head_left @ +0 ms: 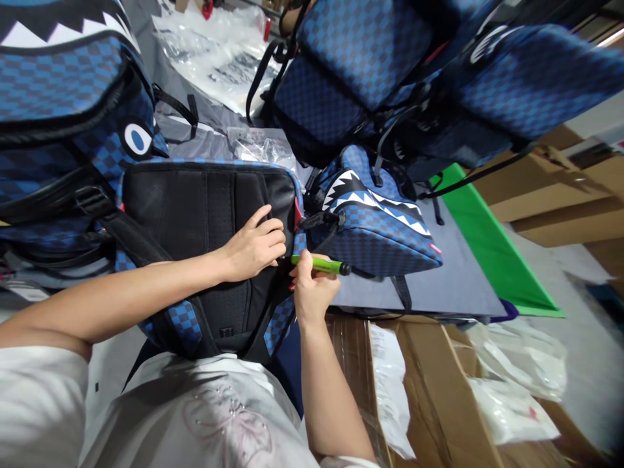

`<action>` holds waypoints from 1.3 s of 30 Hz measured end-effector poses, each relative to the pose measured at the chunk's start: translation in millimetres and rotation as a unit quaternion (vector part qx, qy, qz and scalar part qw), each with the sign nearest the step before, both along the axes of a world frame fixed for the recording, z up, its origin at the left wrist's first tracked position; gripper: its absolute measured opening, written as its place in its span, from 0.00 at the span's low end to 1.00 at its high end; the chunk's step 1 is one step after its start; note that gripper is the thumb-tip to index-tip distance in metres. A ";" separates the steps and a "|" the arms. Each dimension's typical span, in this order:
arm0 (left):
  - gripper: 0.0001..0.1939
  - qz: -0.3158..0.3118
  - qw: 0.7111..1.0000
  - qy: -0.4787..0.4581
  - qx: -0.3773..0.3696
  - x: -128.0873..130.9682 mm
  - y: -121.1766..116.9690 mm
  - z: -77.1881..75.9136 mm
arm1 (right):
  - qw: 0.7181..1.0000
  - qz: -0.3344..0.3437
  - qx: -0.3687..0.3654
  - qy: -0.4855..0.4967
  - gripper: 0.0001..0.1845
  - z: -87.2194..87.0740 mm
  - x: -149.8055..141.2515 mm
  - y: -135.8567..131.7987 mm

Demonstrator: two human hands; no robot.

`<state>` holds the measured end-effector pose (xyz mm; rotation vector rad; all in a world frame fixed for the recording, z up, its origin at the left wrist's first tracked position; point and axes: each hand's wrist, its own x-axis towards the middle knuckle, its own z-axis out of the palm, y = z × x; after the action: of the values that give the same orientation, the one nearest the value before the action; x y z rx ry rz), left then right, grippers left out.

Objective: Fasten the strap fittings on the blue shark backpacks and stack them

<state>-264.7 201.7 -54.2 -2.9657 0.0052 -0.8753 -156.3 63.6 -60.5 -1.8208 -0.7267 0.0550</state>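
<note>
A backpack (219, 214) with a black padded back panel and blue checkered edges lies back side up against my body. Across its panel, my left hand (258, 244) rests palm down, its fingers bent and gripping the backpack near the right edge. My right hand (314, 286) is closed around a green marker (324, 264) beside that edge. The marker's dark end points right, while its other end faces my left fingertips; its tip is too small to make out. Just right of the marker sits a smaller blue checkered bag (385, 240) with printed shark teeth.
A large checkered backpack (63, 84) stands at left, and more checkered bags (361, 58) crowd the back. Clear plastic bags (214, 52) lie on the grey table (463, 279). Open cardboard boxes (429, 383) holding plastic-wrapped items stand below right, near a green panel (502, 253).
</note>
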 end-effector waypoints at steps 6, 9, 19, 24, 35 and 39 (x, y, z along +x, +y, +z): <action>0.06 -0.001 1.000 -0.001 -0.001 0.0 -0.3 -0.3 | 1.000 0.001 -0.005 -0.006 0.18 0.8 0.6 -1.4; 0.05 -0.001 1.000 -0.006 -0.001 -0.1 -0.4 0.2 | 1.000 0.006 -0.005 0.000 0.17 0.6 0.3 -1.5; 0.05 0.000 1.000 0.002 -0.007 -1.0 -0.9 0.6 | 0.999 0.001 -0.022 -0.023 0.19 2.1 5.3 0.2; 0.06 -0.001 1.000 -0.010 0.000 -1.4 -0.4 1.4 | 0.999 0.014 -0.030 -0.026 0.19 0.9 5.3 0.2; 0.05 0.001 1.000 -0.005 0.000 -1.6 -0.7 0.8 | 0.999 0.041 -0.020 -0.013 0.20 -1.1 6.1 0.7; 0.05 0.000 1.000 -0.004 -0.001 -1.5 -1.0 2.4 | 0.999 0.022 -0.029 -0.035 0.20 -0.7 7.5 1.2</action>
<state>-266.2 200.7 -51.8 -2.9633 0.0037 -0.8873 -148.8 64.8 -61.2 -1.8691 -0.8222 0.0414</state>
